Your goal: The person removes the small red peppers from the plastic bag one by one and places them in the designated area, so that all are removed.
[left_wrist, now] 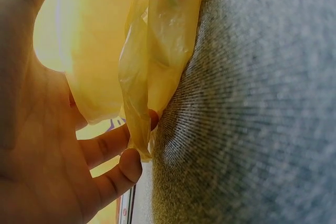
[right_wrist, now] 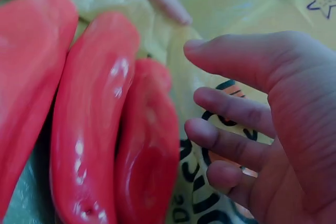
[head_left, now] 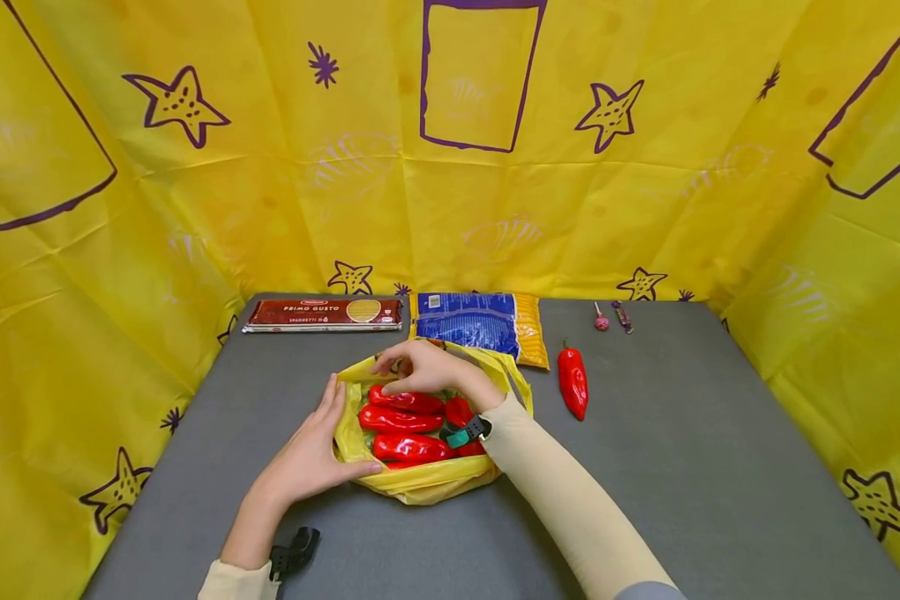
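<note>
Several glossy red peppers [head_left: 401,420] lie side by side inside a yellow plastic bag [head_left: 438,487] in the middle of the table. Along the bag's left side my left hand [head_left: 307,454] is spread, its fingers on the left rim and its thumb at the front rim. In the left wrist view thin yellow film [left_wrist: 168,40] drapes against its fingertips. My right hand [head_left: 427,367] reaches over the bag's far part, above the rearmost pepper. Up close in the right wrist view, its thumb and loosely bent fingers stand apart, beside a pepper [right_wrist: 149,150], holding nothing.
One more red pepper [head_left: 573,383] lies right of the bag. Behind stand a brown spaghetti pack [head_left: 322,314] and a blue and yellow packet [head_left: 468,323], close to the bag's far rim. A lollipop [head_left: 601,318] and a wrapped candy [head_left: 623,317] are at back right. Yellow cloth [head_left: 360,217] surrounds the table.
</note>
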The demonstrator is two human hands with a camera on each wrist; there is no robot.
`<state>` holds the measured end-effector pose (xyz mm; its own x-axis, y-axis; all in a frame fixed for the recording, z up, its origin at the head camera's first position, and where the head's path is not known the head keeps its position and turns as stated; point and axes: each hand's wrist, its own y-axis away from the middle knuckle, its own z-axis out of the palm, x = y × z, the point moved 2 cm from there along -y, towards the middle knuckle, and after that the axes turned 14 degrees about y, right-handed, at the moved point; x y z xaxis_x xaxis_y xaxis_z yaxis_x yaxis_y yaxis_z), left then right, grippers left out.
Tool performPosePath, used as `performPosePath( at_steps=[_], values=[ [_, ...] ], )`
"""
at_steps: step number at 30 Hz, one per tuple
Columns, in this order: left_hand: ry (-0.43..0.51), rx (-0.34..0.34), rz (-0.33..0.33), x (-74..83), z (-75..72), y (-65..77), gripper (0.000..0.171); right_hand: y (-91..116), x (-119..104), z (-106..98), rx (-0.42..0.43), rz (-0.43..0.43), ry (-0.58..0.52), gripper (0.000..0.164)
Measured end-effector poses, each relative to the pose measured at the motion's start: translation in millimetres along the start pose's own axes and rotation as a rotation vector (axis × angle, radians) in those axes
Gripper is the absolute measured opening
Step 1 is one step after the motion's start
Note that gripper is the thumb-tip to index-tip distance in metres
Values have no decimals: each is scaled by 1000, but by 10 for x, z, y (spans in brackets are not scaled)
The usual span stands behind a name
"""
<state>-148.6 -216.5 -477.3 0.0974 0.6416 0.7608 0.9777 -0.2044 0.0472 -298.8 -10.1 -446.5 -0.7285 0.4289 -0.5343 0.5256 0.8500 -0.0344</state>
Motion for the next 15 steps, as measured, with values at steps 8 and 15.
performPosePath(
  at_steps=[8, 15],
  values=[
    [-4, -2, 12, 13, 7, 10, 140, -41, 91, 100, -73, 38, 61, 37],
    [-12, -6, 5, 12, 13, 13, 139, -58, 104, 106, -163, 33, 104, 43]
  ],
)
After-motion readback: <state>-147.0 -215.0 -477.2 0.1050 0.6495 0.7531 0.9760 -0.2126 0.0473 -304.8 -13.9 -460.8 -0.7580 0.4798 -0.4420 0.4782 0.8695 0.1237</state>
